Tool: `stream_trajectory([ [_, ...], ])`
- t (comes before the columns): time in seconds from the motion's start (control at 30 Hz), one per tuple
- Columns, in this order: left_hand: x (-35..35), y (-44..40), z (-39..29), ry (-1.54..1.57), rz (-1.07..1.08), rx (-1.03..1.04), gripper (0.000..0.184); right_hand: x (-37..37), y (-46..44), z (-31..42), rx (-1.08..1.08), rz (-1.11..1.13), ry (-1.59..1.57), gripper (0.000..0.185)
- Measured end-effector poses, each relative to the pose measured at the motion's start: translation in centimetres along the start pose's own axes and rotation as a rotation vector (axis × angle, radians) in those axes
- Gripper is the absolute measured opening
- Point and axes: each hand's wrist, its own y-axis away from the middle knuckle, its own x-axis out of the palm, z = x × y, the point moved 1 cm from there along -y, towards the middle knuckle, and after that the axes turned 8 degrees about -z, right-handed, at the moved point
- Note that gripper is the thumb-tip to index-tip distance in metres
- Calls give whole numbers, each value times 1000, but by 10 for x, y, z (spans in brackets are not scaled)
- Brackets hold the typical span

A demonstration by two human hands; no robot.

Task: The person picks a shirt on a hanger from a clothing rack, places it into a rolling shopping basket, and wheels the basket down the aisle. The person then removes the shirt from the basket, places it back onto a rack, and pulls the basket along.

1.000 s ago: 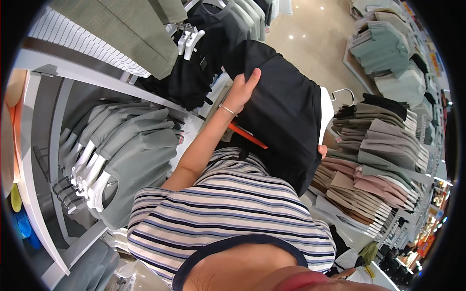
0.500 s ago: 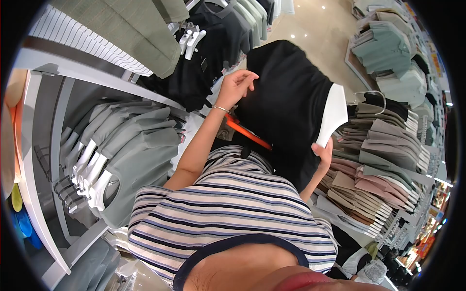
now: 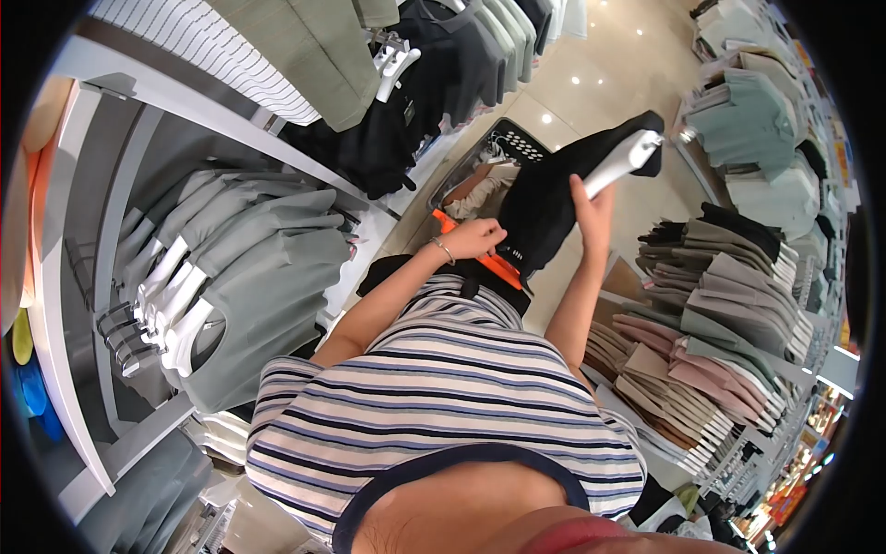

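My right hand (image 3: 592,214) is closed round a white hanger (image 3: 623,164) at its upper end. From the hanger drapes a black garment (image 3: 544,203), now seen narrow and nearly edge-on; the hanger's hook is blurred. My left hand (image 3: 475,238), a bracelet at its wrist, has curled fingers against the garment's near left edge. What they hold, if anything, is hidden. An orange handle (image 3: 499,269) runs beneath this hand. Beyond it, a black shopping basket (image 3: 521,141) with a perforated wall contains a beige scrunched item (image 3: 482,197) and other things, partly covered by the black garment.
Grey-green tops (image 3: 268,286) hang on white hangers on the left rack. Dark shirts (image 3: 443,55) hang at the top. Folded clothes (image 3: 738,295) hang in rows on the right. A grey rack frame (image 3: 212,125) crosses the left side. Shiny floor (image 3: 591,65) shows ahead.
The hanger and black garment have swung up and away, turning from broadside to edge-on. My right hand has risen. My left hand has come down nearer the orange handle, and the basket now shows.
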Motion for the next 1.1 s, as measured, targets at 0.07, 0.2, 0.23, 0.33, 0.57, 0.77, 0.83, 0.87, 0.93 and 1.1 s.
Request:
stream_trajectory([
  [0.07,0,3,0,-113,34,-1,35,21,10,-21,-17,-31,101,46],
  [0.2,-6,3,7,-193,-13,-12,37,52,38,-70,472,-154,16,30],
  [0.23,-8,3,9,-191,-36,-31,37,58,42,-85,505,-162,27,30],
  [0.33,-15,7,11,-296,-119,23,37,72,51,-115,596,-199,114,33],
  [0.57,-20,13,37,-398,-179,-40,36,125,69,-164,442,-67,107,57],
  [0.77,-22,18,59,-441,-195,-26,37,136,92,-129,587,382,-74,41],
  [0.83,-23,20,59,-439,-208,-16,37,138,108,-127,671,486,-118,37],
  [0.87,-23,20,59,-429,-195,-49,37,139,118,-125,722,514,-120,35],
  [0.93,-24,22,55,-406,-169,-113,38,145,140,-143,666,640,-73,33],
  [1.1,-33,23,70,-342,-297,-57,38,146,180,-145,466,824,128,37],
])
